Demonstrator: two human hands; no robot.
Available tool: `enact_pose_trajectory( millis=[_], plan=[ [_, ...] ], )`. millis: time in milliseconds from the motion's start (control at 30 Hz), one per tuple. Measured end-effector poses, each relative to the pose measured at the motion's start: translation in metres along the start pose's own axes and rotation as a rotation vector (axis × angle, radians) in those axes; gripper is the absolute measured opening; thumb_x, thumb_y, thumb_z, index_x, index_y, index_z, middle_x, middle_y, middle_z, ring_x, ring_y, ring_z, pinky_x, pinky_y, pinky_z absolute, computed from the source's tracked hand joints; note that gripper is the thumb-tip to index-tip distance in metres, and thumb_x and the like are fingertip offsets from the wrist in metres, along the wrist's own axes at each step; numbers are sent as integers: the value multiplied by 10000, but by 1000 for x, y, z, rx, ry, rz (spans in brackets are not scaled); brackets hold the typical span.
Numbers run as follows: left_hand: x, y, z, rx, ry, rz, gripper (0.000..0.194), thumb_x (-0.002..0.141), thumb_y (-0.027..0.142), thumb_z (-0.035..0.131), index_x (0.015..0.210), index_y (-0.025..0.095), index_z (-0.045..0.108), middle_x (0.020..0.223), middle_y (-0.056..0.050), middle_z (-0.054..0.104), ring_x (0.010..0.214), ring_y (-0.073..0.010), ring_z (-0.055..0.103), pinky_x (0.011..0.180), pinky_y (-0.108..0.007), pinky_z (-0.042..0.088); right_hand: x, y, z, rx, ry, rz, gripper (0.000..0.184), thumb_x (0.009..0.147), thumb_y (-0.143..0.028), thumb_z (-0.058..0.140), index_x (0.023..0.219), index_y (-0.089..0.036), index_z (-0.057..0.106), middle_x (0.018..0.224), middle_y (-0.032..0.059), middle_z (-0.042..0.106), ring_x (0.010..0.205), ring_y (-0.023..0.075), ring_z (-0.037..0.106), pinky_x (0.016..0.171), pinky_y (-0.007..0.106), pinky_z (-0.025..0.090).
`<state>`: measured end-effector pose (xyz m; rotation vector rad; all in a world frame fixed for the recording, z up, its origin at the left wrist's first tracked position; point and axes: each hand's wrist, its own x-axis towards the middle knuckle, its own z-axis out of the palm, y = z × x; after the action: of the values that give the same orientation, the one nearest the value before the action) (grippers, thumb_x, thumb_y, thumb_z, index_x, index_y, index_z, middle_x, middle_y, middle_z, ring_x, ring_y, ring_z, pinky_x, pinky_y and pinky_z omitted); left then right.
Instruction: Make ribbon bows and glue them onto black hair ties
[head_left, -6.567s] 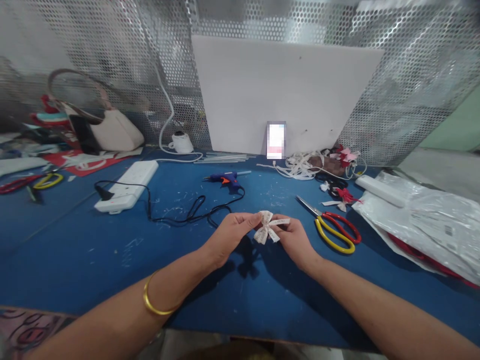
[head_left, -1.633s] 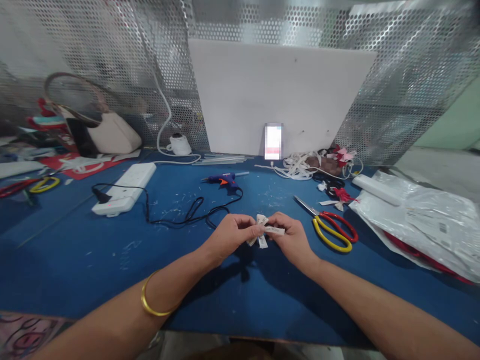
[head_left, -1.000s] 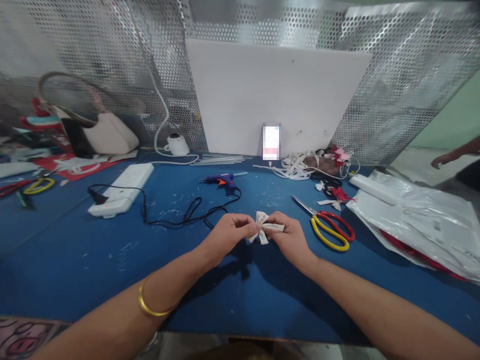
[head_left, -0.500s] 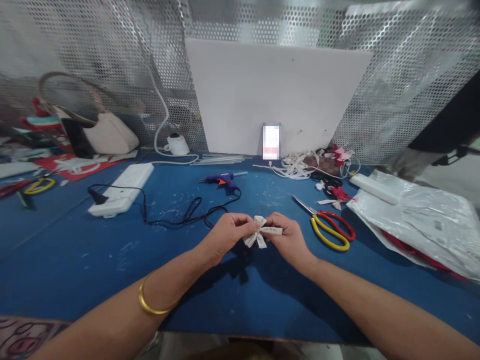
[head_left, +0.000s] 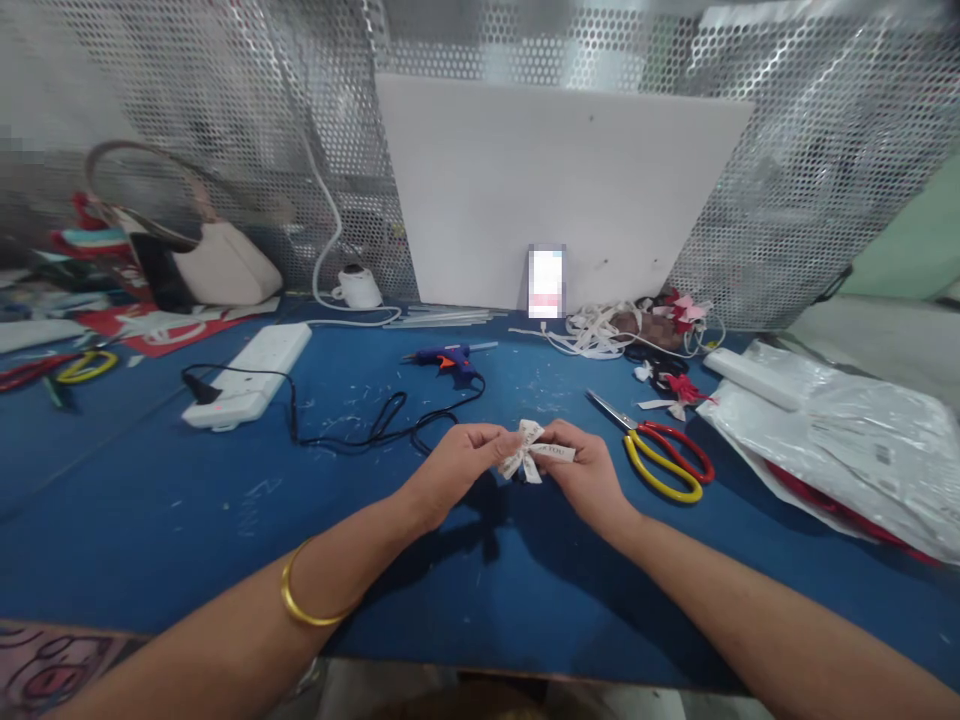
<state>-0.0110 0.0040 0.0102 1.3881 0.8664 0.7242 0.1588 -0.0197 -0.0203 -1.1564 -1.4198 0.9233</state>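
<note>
A white ribbon bow (head_left: 527, 452) with dark printed lettering is held up over the blue table, between both hands. My left hand (head_left: 466, 462) pinches its left side between thumb and fingers. My right hand (head_left: 581, 467) grips the right side, where a printed ribbon tail points right across the fingers. The fingertips behind the bow are hidden. Right of my right hand lie scissors (head_left: 660, 455) with one red and one yellow handle, blades toward the upper left. Beyond my left hand rests a blue glue gun (head_left: 450, 358) with an orange trigger and a black cord.
A white power strip (head_left: 259, 370) and a handbag (head_left: 225, 265) are at the left. A lit phone (head_left: 547, 282) leans on a white board (head_left: 570, 180) at the back. White ribbon (head_left: 600, 330) lies heaped beside it. Clear plastic bags (head_left: 847, 440) cover the right side.
Both hands keep hold of the bow while it tilts and turns slightly between the fingers. A person passing at the far right has gone from view. The scissors and glue gun stay put.
</note>
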Motion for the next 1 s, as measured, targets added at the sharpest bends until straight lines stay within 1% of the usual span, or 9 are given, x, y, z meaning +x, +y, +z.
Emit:
enact_pose_trajectory(
  millis=[100,200,367,433,533,633,733,867,1000],
  plan=[
    [1,0,-1,0,7,5,233,715,366,688,670,143,638,618,22,565,608,-102,463,615,-218,346,2,-1,-2,-16,-13,-17,44,708,-198,641,715,-195,684,681,-9,580,651,139,521,617,257,398],
    [1,1,-3,47,33,30,217,744,355,653,674,152,623,626,27,559,602,-100,462,610,-218,349,4,-6,-7,-14,-88,-51,188,731,-174,570,841,-211,718,808,13,650,790,172,568,743,291,422],
    [-2,8,-3,364,75,103,192,765,331,616,682,158,632,658,5,604,641,-132,515,644,-240,380,7,-14,-17,153,-30,34,316,834,-232,433,983,-213,711,1022,45,690,1009,214,579,924,359,393],
    [-3,9,-1,473,89,159,163,748,309,631,675,164,636,688,-3,626,673,-145,541,670,-246,391,7,-16,-18,162,-72,57,284,862,-333,479,975,-206,707,1008,50,689,991,218,582,905,357,404],
    [-3,9,-1,529,85,266,156,739,309,649,663,172,646,729,-14,644,728,-158,564,708,-246,403,5,-18,-15,49,-179,70,207,787,-376,631,846,-191,702,846,29,669,847,195,575,792,315,422],
    [-3,8,-4,447,60,271,289,828,392,549,709,163,677,731,-27,644,720,-158,562,694,-248,411,2,-19,-12,35,-129,89,234,782,-386,645,683,-175,635,644,-11,558,651,134,489,640,265,381],
    [-3,8,-7,331,21,226,415,885,459,437,793,151,700,756,-34,659,716,-158,569,690,-254,419,0,-20,-9,141,-70,143,247,785,-385,646,669,-170,603,607,-27,504,584,104,419,574,247,332],
    [-3,8,-5,428,71,214,274,773,428,627,787,168,709,792,-23,689,770,-171,590,720,-252,414,-3,-20,-4,195,-43,158,235,776,-374,658,671,-170,605,607,-35,491,582,94,399,567,236,320],
    [-2,8,-1,470,113,205,211,785,354,618,737,169,708,767,-29,700,767,-172,605,734,-260,421,-4,-20,-2,209,-70,174,235,772,-384,655,689,-168,614,636,-21,539,610,105,441,596,242,350]
  ],
)
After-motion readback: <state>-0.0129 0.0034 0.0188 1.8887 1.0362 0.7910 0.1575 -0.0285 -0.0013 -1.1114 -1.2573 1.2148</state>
